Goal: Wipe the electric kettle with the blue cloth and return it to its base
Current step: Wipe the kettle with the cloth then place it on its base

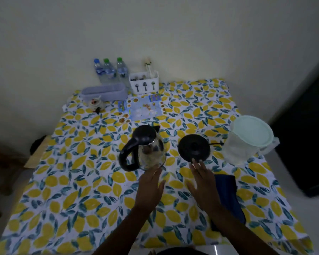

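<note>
Reaching forward over the lemon-print tablecloth [72,181], I have both hands spread flat and holding nothing. My left hand [151,188] is open with the fingers together and the thumb out to the side; its fingertips touch, or nearly touch, the lower edge of the electric kettle [145,148], though I cannot tell which. My right hand [203,184] is open too, fingers loosely fanned, their tips at the near rim of the round black kettle base [194,147].

The kettle stands upright off its base, just to the left of it, with its black lid closed, its spout toward the wall and its black handle pointing left. A cord leaves the base toward the right, where a clear plastic jug [247,142] with a pale green lid stands.

The blue cloth [228,196] lies folded on the tablecloth just beside my right wrist, partly hidden under my forearm.

At the far edge stand three water bottles [110,70], a white cutlery holder [144,82] and a grey tray [104,92].
</note>
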{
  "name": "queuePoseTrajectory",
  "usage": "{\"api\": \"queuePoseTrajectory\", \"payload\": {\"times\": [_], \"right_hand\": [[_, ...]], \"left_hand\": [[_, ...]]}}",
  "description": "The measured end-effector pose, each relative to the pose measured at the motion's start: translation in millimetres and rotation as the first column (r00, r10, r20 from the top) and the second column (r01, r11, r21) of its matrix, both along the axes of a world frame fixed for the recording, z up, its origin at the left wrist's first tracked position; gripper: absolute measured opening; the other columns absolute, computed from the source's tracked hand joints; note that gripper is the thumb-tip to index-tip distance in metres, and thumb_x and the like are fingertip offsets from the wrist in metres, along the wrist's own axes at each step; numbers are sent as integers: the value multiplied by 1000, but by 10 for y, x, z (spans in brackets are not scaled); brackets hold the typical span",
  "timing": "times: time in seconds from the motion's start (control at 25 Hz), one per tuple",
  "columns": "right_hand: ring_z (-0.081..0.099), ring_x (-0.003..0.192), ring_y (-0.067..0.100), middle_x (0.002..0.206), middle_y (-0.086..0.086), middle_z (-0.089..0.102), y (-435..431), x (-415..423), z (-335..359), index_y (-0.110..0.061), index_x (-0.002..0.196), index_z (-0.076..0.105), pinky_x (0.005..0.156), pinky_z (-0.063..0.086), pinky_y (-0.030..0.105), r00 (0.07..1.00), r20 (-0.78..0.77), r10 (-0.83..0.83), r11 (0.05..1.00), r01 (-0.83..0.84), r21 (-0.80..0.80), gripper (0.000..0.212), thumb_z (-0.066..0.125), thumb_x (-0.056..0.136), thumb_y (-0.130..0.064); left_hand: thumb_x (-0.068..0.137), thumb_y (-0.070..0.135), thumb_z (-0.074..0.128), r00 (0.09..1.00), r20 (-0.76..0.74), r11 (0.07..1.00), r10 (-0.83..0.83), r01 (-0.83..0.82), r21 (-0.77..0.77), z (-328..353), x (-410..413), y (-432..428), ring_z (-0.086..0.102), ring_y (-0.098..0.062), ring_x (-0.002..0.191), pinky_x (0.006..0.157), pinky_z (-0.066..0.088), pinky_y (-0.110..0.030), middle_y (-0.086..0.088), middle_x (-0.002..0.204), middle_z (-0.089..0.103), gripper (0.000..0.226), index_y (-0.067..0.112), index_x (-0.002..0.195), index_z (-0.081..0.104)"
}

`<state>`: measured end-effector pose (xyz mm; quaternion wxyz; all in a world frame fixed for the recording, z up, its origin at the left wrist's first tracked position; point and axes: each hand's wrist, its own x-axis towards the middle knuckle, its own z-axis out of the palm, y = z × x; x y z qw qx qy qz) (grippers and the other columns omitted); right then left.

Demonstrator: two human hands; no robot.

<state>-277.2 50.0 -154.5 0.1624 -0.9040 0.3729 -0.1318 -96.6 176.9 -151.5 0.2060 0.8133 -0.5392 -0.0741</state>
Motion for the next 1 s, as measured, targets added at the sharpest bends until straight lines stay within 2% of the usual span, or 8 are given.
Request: {"api": "queuePoseTrajectory", "payload": {"times": [0.08,0.16,0.28,0.48,0.56,0.72,0.92,1.0], "right_hand": [[10,148,18,159,-2,19,-114,459,249,-23,150,22,114,27,46,990,90,108,994,-105,-38,77,64,88,-38],[10,147,21,159,0,16,-196,910,482,-21,150,20,114,24,45,967,119,226,972,-216,-95,84,70,84,-34],[2,149,23,161,1,5,-279,1420,694,-25,152,10,115,20,49,942,45,333,935,-323,-144,89,68,85,-35],[-1,149,27,162,8,4,-354,1777,709,-27,152,10,114,24,56,923,-87,374,919,-381,-99,88,66,84,-40],[-1,149,27,162,7,5,-355,1805,672,-26,151,13,114,27,54,923,-37,383,922,-384,-39,91,72,82,-32],[-9,148,21,162,0,0,-358,1754,650,-29,151,12,115,32,47,931,62,359,932,-361,29,92,73,82,-23],[-14,146,17,160,-5,-5,-447,1439,706,-37,150,4,112,36,45,966,161,201,976,-211,46,92,69,86,-21],[-12,147,17,162,-1,0,-540,1267,766,-36,150,7,112,37,44,979,160,125,991,-130,17,93,71,85,-21]], "left_hand": [[92,26,61,993,42,985,111,-104,-141,153,244,37,50,-31,128,105,43,-46,-10,138,54,41,13,130,53],[90,21,63,978,53,962,200,-186,-202,309,469,84,45,-29,130,103,42,-47,-12,139,52,43,14,131,51],[90,23,63,951,-4,923,308,-300,-240,462,780,106,38,-26,132,105,40,-48,-11,143,47,51,17,137,43],[89,29,63,944,-197,926,267,-307,-220,506,1071,-29,60,-29,109,87,48,-34,-14,121,63,45,6,127,52],[91,24,63,882,-392,915,263,-357,-190,511,1098,-103,62,-29,95,76,45,-30,-10,103,62,30,9,116,54],[88,29,67,707,-665,860,238,-472,-193,510,1084,-196,60,-1,72,62,44,-17,4,87,62,23,20,105,56],[85,31,71,681,-716,887,153,-414,-205,659,939,-491,64,-12,81,68,51,-31,3,91,66,17,34,96,58],[84,31,71,685,-722,911,98,-354,-212,719,851,-687,64,-14,85,72,52,-32,0,95,66,19,30,100,59]]}}
